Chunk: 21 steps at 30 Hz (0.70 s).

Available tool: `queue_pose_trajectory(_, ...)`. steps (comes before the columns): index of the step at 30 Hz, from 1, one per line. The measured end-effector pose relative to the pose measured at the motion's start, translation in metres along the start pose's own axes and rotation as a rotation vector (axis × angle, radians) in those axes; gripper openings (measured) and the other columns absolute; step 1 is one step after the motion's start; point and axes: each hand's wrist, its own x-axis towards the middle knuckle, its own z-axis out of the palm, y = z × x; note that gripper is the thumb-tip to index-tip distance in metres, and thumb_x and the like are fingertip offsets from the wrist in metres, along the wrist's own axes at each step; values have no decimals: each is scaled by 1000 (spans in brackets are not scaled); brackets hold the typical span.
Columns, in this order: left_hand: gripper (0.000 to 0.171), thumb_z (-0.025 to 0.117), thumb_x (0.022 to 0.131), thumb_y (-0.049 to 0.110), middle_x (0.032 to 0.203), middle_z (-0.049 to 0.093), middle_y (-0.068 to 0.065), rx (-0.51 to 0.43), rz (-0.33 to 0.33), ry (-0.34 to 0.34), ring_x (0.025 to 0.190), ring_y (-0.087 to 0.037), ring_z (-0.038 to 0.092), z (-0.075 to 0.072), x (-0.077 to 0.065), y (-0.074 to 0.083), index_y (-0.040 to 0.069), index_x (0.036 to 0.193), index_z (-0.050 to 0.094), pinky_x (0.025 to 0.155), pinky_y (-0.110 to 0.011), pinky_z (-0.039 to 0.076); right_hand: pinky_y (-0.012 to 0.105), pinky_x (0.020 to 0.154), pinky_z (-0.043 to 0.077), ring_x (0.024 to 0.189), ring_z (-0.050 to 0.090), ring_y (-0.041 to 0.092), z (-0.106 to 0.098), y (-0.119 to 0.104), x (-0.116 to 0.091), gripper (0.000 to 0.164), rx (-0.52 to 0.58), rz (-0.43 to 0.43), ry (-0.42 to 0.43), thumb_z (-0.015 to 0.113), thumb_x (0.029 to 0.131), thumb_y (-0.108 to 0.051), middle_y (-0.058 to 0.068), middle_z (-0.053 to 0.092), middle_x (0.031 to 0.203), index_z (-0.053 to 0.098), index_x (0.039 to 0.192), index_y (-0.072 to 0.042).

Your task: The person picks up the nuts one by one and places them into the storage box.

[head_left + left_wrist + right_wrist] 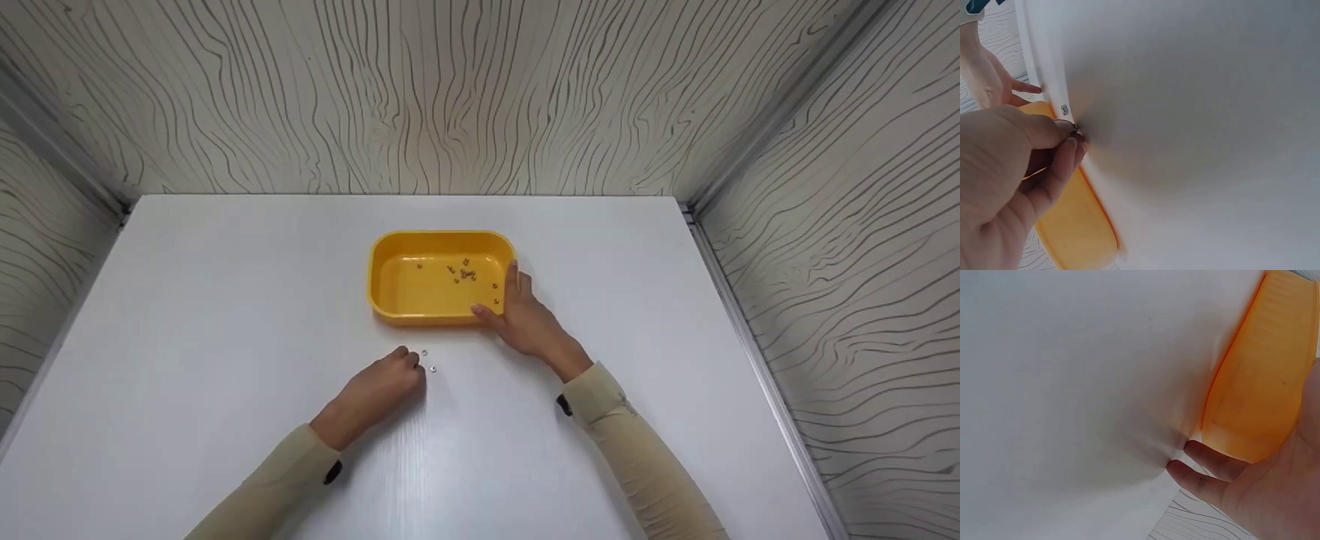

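A yellow plastic container (420,321) stands on the white table, with several small metal nuts (468,274) scattered over its floor, mostly toward the right. My right hand (529,322) holds its front right corner, thumb over the rim and other fingers along the outside; in the right wrist view two fingertips reach down to the tabletop. In front of the container, my left hand (386,386) pinches a small metal nut (1075,129) between thumb and fingertip, close to the table. Just right of that hand lie two loose nuts, one nearer the container (424,352) and another nut (433,369) closer to me.
The white table (225,300) runs back to a wall (450,97) with a wavy wood-grain pattern. Metal profile rails (757,367) edge the side panels at left and right.
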Motion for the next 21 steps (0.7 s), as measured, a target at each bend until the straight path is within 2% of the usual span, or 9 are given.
queue_pose_trajectory(8,19,84,74,-10,81,69,-5,-15,-4,12,73,-17,59,-1,0,-1,5,83,75,60,-22,55,49,106,58,116,63,32,-2,0,-1,118,13,12,-5,44,95,-82,22,17,171,-13,167,-7)
queue_pose_trajectory(16,19,80,76,-12,81,68,-5,-70,-4,-30,73,-18,60,-2,0,-2,5,84,76,62,-24,56,50,109,56,119,63,33,-1,1,-1,119,9,16,-13,42,94,-84,22,19,170,-13,167,-8)
queue_pose_trajectory(21,18,80,77,-12,80,69,-5,-83,5,-30,73,-18,60,-2,1,-3,4,84,76,63,-24,57,50,104,58,113,63,33,-2,1,-1,120,8,16,-7,42,94,-85,24,24,165,-13,168,-8)
